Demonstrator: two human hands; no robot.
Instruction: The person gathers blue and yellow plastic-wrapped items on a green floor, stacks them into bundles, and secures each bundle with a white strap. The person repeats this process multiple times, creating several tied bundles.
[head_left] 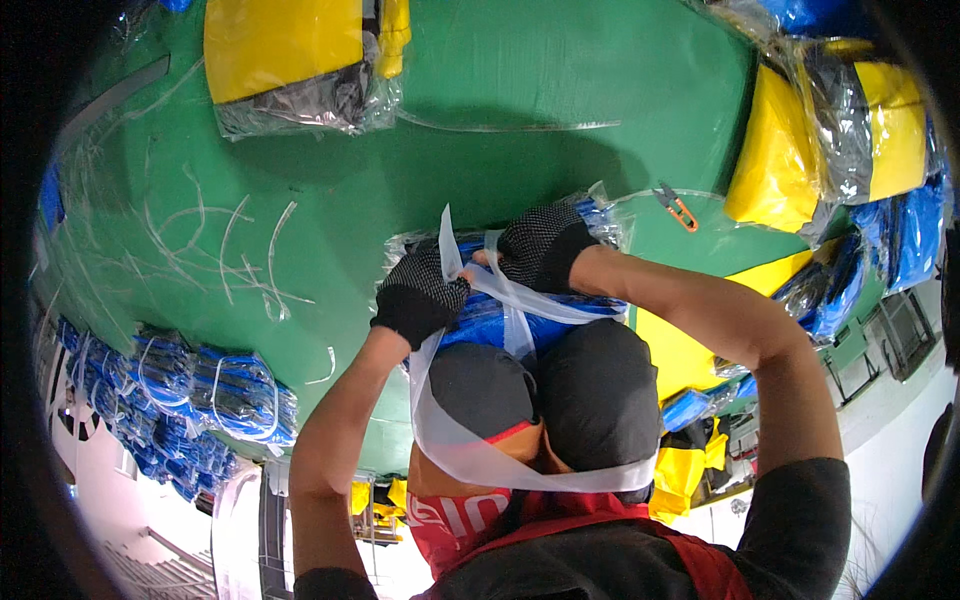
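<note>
Both my hands wear black dotted gloves with bare fingertips. My left hand (pixel 424 288) is closed on a white plastic strap (pixel 520 294), whose loose end sticks up beside it. Just to the right, my right hand (pixel 540 246) pinches the same strap, close to the left fingertips. Under the hands lies a blue bundle (pixel 478 322) in clear plastic, with the strap crossing over it. My two dark-covered knees (pixel 598 400) press against the bundle's near side. A long loop of strap hangs around them, across my red apron (pixel 450 525).
Orange-handled snips (pixel 678 208) lie right on the green table (pixel 520 60). Yellow packages (pixel 285 50) stand far left, more yellow packages (pixel 775 150) at the right. Tied blue bundles (pixel 235 395) are piled at the left edge, near scattered clear strap scraps (pixel 232 250).
</note>
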